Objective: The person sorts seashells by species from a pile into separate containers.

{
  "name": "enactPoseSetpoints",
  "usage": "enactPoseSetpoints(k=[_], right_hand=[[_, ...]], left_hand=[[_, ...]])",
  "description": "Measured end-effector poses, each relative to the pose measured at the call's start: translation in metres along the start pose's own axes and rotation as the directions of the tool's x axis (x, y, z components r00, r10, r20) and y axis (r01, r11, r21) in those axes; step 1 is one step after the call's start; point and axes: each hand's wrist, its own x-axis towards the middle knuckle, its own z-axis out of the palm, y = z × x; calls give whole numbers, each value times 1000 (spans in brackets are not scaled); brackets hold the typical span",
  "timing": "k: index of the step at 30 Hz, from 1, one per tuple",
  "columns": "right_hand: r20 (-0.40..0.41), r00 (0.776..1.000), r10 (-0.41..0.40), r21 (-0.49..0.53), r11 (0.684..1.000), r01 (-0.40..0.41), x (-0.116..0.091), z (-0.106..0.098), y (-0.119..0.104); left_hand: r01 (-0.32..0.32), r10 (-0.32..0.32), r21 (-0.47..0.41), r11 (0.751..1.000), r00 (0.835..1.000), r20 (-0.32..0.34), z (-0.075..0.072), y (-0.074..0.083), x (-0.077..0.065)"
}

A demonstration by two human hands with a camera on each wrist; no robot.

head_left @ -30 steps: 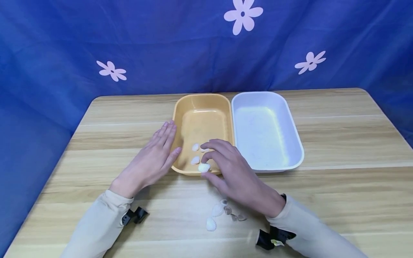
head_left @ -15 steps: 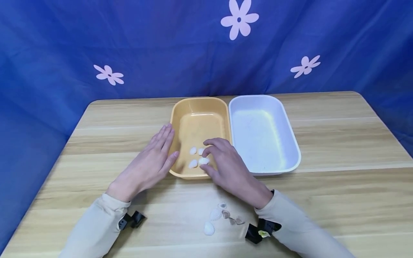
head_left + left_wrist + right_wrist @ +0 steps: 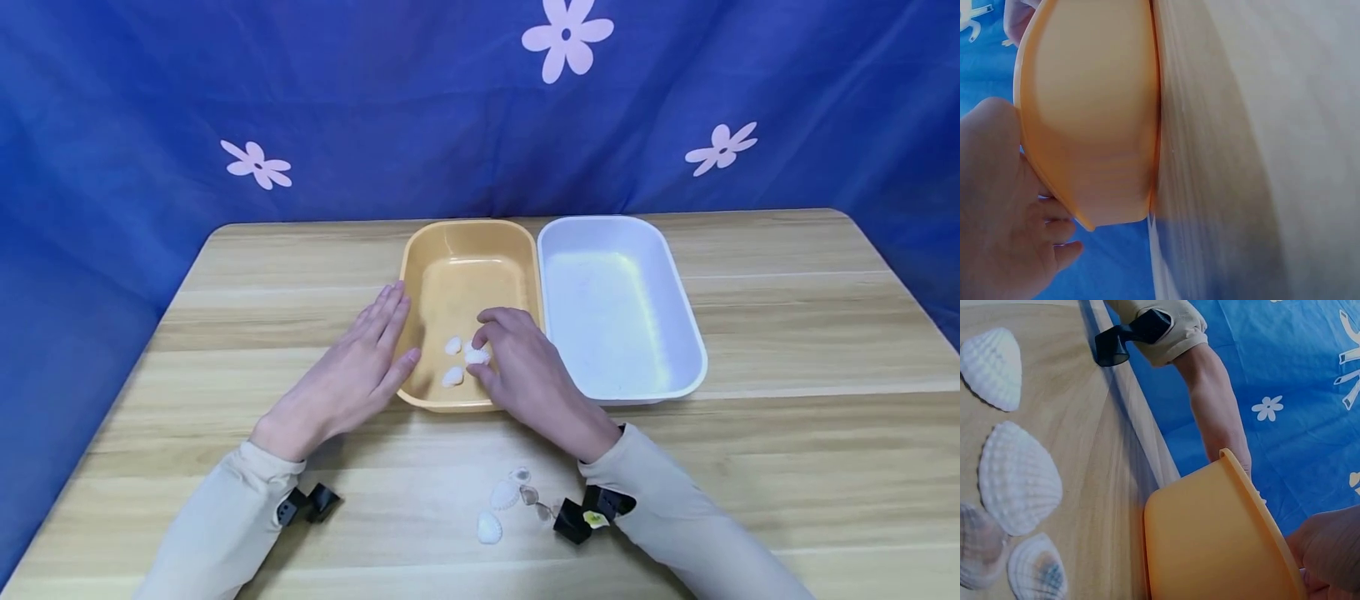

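My right hand reaches over the near end of the orange-yellow tray, thumb and index finger pinching a white ribbed seashell. Beside that shell, on the tray floor, lie a small white shell and another pale shell. My left hand rests along the tray's left rim with straight fingers. In the left wrist view, the left palm lies against the rim of the tray. The tray wall hides the shells there.
A white tray stands right beside the orange-yellow one. On the table in front lie a white shell, a larger ribbed shell and several small brownish shells, near the right wrist's black camera. A blue curtain hangs behind.
My right hand has carried the white ribbed seashell from over the tray's near rim further into it, among the other shells. The left hand keeps its place on the left rim.
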Motion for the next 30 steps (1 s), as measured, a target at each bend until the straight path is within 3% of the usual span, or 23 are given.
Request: enactPoseSetpoints(k=[11,25,30], right_hand=[[59,995,80,-27,997,-79,6,2,-5],[141,985,95,-48,995,-89,11,0,-5],[120,987,109,-66,993,-102,17,1,-4]], left_hand=[[0,0,2,1000,1000,-10,-2,1,-1],[-1,1,17,1000,1000,-15,-2,0,0],[3,-2,19,1000,1000,-15,-2,1,0]])
